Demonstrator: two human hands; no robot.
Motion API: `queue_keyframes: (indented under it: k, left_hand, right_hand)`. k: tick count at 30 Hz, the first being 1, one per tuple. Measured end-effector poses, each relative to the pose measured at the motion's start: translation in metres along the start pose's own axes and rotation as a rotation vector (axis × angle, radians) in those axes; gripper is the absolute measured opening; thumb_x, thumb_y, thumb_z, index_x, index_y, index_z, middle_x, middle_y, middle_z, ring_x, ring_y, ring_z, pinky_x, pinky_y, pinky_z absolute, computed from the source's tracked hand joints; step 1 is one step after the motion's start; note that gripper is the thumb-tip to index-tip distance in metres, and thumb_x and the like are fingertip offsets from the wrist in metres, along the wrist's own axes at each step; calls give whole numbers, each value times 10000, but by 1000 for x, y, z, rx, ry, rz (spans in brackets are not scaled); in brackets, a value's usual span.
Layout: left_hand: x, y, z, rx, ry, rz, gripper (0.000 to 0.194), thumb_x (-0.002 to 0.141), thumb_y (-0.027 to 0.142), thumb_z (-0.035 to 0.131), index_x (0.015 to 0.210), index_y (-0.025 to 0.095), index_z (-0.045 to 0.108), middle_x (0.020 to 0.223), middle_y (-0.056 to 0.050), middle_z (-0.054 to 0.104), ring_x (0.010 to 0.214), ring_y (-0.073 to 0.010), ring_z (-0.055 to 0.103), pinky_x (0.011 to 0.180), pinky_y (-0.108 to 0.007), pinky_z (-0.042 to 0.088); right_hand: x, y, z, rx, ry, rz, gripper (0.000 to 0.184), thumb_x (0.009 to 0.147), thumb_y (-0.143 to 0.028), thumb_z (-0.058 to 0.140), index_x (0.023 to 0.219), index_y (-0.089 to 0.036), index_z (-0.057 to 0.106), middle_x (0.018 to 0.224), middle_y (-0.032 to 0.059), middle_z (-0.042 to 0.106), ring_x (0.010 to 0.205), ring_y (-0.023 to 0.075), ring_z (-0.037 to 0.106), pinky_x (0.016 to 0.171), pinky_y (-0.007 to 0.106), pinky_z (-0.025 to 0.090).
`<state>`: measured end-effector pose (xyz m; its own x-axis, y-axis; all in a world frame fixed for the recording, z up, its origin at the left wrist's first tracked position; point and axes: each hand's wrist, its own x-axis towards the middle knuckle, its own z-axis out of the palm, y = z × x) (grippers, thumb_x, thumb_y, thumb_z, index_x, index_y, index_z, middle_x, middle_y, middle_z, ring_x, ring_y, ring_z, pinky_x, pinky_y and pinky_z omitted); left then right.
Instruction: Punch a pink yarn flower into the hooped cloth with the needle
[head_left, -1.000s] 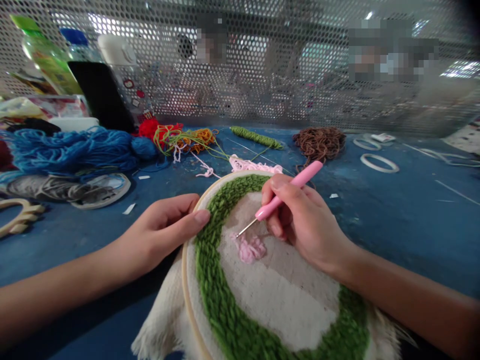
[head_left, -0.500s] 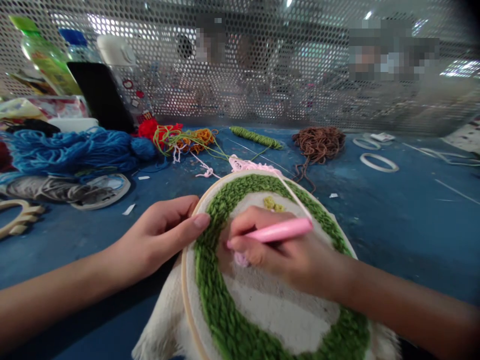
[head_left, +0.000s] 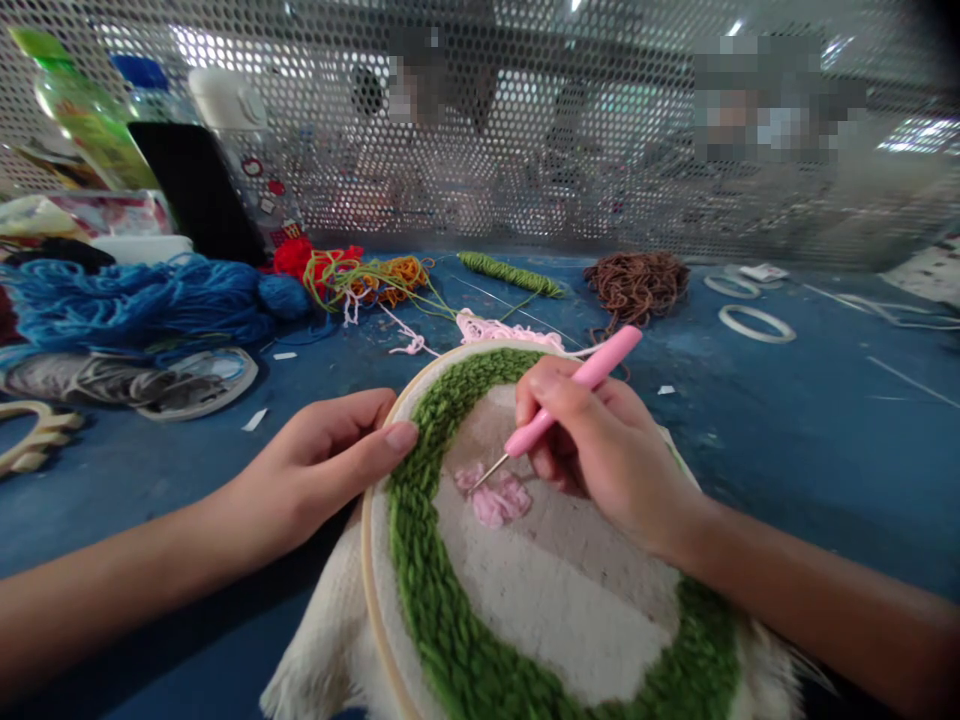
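My right hand point(head_left: 600, 440) grips a pink punch needle point(head_left: 574, 390), its handle slanting up to the right. The metal tip reaches the pink stitches point(head_left: 501, 498) on the cream cloth point(head_left: 570, 610). A thick ring of green yarn stitches point(head_left: 442, 610) surrounds the bare middle of that cloth. With thumb on top and fingers behind, my left hand point(head_left: 330, 465) clasps the left rim of the wooden embroidery hoop point(head_left: 373, 580). Pale pink yarn point(head_left: 499, 330) lies just beyond the hoop, and a strand runs toward the handle's upper end.
Blue yarn point(head_left: 142, 300), red yarn point(head_left: 296, 258), a green yarn bundle point(head_left: 510, 273) and brown yarn point(head_left: 637, 285) lie behind the hoop. A phone point(head_left: 196, 190) leans near bottles at back left. Perforated metal panel point(head_left: 495, 190) closes the back. Rings point(head_left: 757, 323) lie right.
My right hand has moved up and right, and the punch needle has swung steeper. Its metal tip and the pink stitches now show. My left hand stays on the hoop.
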<state>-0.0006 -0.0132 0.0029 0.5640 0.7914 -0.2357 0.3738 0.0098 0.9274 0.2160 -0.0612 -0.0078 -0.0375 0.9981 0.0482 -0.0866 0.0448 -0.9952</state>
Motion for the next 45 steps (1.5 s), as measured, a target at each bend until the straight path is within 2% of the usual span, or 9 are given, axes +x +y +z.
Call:
queue_keyframes:
  k: [7,13,18,27,31,33,37,42,45]
  left_hand:
    - [0,0,1,16,-5,17,422,811,588,538,715,185,458,640,22,491,576,-123,453,463,-190,380]
    - [0,2,1,-23,-9,-27,420,771,557,590,676,198,395,638,20,498,606,-148,506,494,-214,429]
    - [0,1,1,-8,3,-5,350,777,524,576,721,200,456,648,15,523,586,-145,497,463,-212,427]
    - [-1,-1,0,-2,-11,28,433,811,600,540,722,180,481,651,19,518,589,-125,483,482,-191,409]
    - [-1,-1,0,27,-7,38,422,818,595,526,729,185,486,649,14,528,583,-133,476,469,-202,407]
    - [-1,-1,0,24,-9,32,422,814,599,523,725,189,476,644,13,528,582,-138,479,474,-208,406]
    - [-1,0,1,-6,-8,8,404,800,574,541,692,198,437,642,15,514,596,-149,495,494,-217,419]
    - [0,0,1,-4,-3,-7,419,790,580,554,688,200,410,644,17,504,601,-148,501,500,-221,426]
    - [-1,-1,0,1,-10,-1,435,803,601,538,695,196,418,640,17,507,603,-147,503,501,-218,412]
  right_hand:
    - [-7,-3,4,-269,-376,-153,154,879,-253,605,745,-179,601,713,-14,606,643,79,546,562,179,424]
    - [2,-1,1,83,-49,13,326,927,-380,488,677,-179,548,523,-35,545,403,51,414,354,144,294]
    - [3,0,-2,94,41,4,336,917,-364,485,638,-182,529,461,-46,494,371,54,382,332,145,269]
    - [-9,-4,1,-246,-324,-234,226,936,-302,530,747,-186,574,695,-25,569,559,67,468,486,183,363]
    - [-8,-5,2,-439,-465,-187,173,917,-319,550,822,-189,616,756,2,609,666,108,533,602,229,421]
    - [-8,-4,3,-327,-429,-123,209,914,-343,543,788,-185,597,699,-4,594,590,94,508,538,214,405]
    - [-2,-2,2,22,-159,21,329,938,-375,460,676,-186,520,512,-40,528,394,58,388,367,166,292]
    - [7,-1,-3,113,10,67,365,924,-371,437,615,-191,513,386,-60,429,333,65,336,321,167,254]
    - [3,-1,-2,32,-12,19,360,939,-374,443,640,-189,521,431,-58,456,362,60,353,335,164,253]
